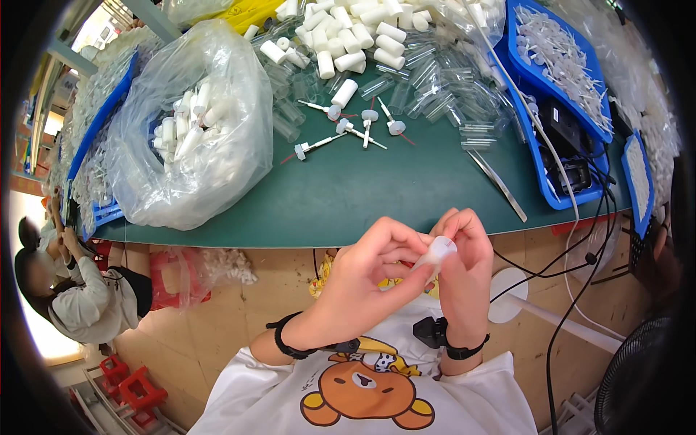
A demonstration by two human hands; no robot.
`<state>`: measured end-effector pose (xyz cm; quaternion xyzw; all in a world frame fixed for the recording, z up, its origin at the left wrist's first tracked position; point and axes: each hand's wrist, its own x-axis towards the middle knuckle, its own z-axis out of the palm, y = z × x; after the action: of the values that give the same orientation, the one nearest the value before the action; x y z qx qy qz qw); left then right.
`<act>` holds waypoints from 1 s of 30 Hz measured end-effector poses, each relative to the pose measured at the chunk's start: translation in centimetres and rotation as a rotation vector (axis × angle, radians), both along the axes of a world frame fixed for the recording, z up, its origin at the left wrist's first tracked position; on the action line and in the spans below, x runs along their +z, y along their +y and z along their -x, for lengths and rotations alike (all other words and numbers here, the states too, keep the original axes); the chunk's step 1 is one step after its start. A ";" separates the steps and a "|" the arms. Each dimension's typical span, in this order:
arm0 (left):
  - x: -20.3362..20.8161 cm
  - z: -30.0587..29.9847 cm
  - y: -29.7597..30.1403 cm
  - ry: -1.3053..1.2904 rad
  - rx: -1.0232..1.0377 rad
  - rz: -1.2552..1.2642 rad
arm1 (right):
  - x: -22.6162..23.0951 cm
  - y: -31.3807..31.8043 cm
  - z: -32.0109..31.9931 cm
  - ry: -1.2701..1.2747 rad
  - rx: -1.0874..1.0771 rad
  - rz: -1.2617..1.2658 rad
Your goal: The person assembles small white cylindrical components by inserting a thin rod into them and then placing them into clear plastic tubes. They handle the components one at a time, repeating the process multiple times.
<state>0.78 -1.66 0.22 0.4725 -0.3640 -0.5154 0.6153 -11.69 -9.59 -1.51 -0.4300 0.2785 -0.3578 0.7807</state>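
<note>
Just past the table's near edge, over my lap, both my hands come together on a small whitish piece with a round, translucent end (440,249). My left hand (366,272) closes its thumb and fingers on one side of it. From the other side my right hand (470,254) grips it with bent fingers, which hide part of its shape. Several white stems with round translucent caps and thin red wires (351,129) lie on the green table (362,196) beyond. Metal tweezers (497,185) rest to the right of them.
White cylinders (350,36) are heaped at the back beside clear plastic tubes (435,87). A clear bag (246,138) of white parts stands left. Blue trays (540,156) and black cables (605,188) are at right. Another person (90,290) sits far left.
</note>
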 end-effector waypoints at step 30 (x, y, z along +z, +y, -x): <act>0.0 0.7 -0.8 -0.031 -0.052 -0.014 | -3.0 -0.7 2.5 -0.171 0.045 0.313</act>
<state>0.05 -2.51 0.24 0.4750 -0.3821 -0.5265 0.5926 -14.17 -10.33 -4.52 -0.5205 0.1423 -0.4144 0.7328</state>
